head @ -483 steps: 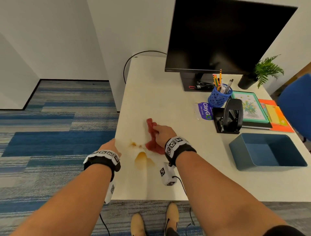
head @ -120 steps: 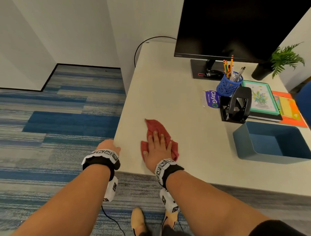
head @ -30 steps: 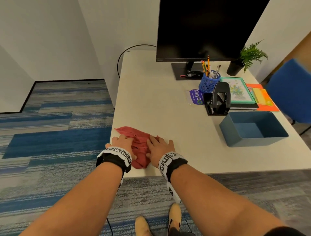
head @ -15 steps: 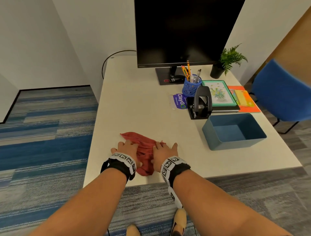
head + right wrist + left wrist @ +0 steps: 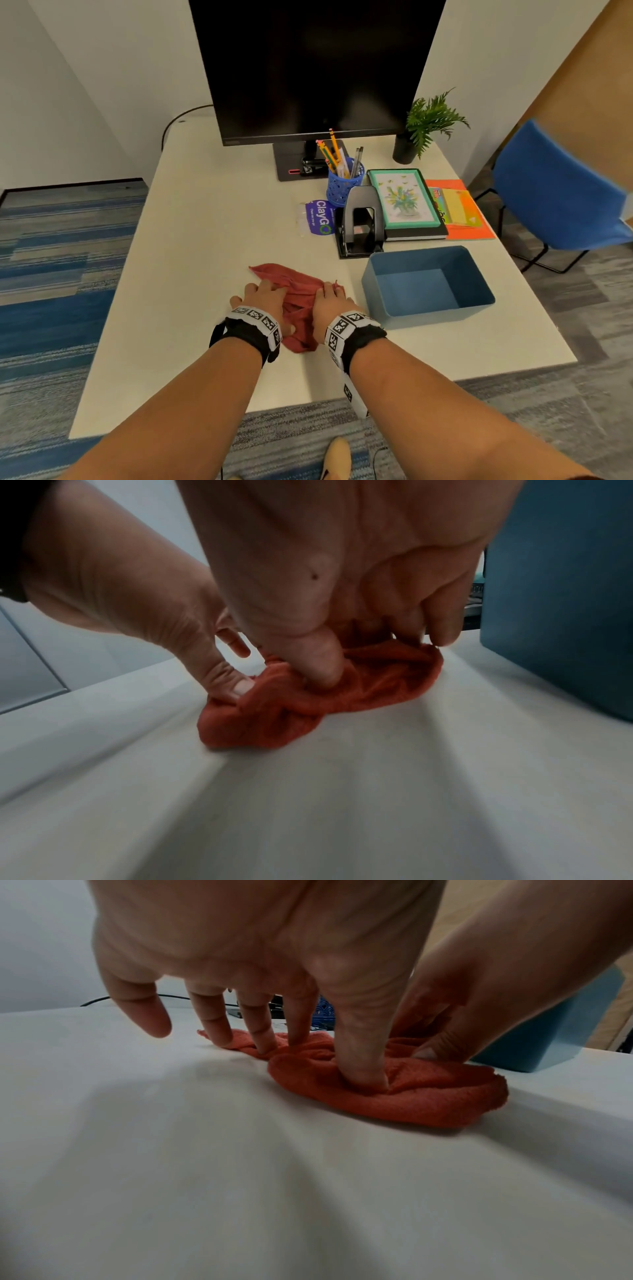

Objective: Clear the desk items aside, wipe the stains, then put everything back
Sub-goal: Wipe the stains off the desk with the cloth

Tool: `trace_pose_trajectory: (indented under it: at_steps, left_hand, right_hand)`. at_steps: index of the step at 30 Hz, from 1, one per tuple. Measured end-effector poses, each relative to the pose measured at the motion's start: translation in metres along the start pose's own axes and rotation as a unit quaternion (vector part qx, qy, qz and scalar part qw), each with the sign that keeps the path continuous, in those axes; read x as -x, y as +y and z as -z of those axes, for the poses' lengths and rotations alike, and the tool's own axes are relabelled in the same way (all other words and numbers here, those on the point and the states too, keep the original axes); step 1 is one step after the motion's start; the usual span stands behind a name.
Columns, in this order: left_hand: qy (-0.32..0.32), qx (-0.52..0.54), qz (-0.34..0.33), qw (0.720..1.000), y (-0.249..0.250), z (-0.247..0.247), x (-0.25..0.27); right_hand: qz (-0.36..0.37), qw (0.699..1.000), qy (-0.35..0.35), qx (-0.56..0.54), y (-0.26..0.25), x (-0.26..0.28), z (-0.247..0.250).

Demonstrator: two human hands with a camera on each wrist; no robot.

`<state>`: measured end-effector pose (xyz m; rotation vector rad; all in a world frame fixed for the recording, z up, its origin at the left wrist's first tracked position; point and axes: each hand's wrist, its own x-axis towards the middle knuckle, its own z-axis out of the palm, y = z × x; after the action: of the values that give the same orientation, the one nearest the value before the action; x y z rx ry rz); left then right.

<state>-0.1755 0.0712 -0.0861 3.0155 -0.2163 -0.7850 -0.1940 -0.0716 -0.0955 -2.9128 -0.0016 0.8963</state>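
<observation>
With the stains gone from the bench, your left hand has joined your right hand, both grips curled on the cloth bunched beside the bin, so the wiping looks finished and putting things back remains.

The stains are gone; both hands now bunch the red cloth, seemingly further right.
</observation>
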Motion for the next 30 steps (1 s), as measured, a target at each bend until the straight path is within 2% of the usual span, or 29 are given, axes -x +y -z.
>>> trace_pose_trajectory:
  at_steps: [5, 16, 23, 25, 28, 30]
  left_hand:
    - [-0.004, 0.003, 0.016, 1.000, 0.016, 0.009, -0.024]
    - [-0.005, -0.009, 0.044, 0.999, 0.033, 0.018, -0.049]
    - [-0.022, -0.015, 0.038, 0.999, 0.035, 0.014, -0.037]
    - [-0.022, -0.017, 0.040, 0.999, 0.035, 0.015, -0.033]
    - [-0.002, 0.005, 0.053, 0.999, 0.035, 0.015, -0.030]
    - [-0.003, 0.010, 0.057, 0.998, 0.036, 0.014, -0.028]
  right_hand:
    - [0.001, 1.000, -0.027, -0.003, 0.016, -0.025, 0.014]
    - [0.018, 1.000, 0.003, -0.017, 0.035, -0.050, 0.027]
    - [-0.016, 0.998, -0.063, -0.004, 0.034, -0.041, 0.033]
    - [-0.002, 0.999, -0.045, 0.001, 0.034, -0.038, 0.036]
    - [0.030, 0.999, 0.037, 0.026, 0.035, -0.031, 0.037]
    - [0.039, 0.998, 0.034, 0.023, 0.034, -0.030, 0.034]
